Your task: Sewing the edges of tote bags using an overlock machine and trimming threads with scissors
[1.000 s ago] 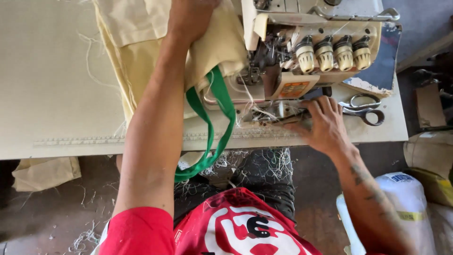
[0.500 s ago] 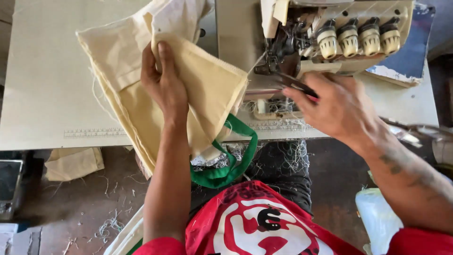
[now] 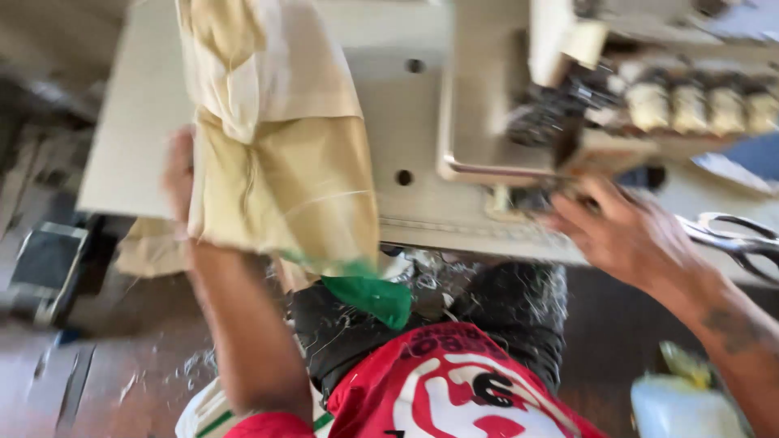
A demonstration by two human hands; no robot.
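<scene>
Now I am gripping the beige cloth bag [image 3: 276, 178] in my left hand [image 3: 180, 174], its long axis running away from me; my right hand [image 3: 629, 235], fingers loosely curled and holding nothing, is reaching toward the sewing machine [image 3: 568, 105].

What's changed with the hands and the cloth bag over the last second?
The left hand lifted the beige bag off the table; it now drapes over that hand, its green strap dangling. The right hand stayed by the sewing machine, scissors beside it.
</scene>
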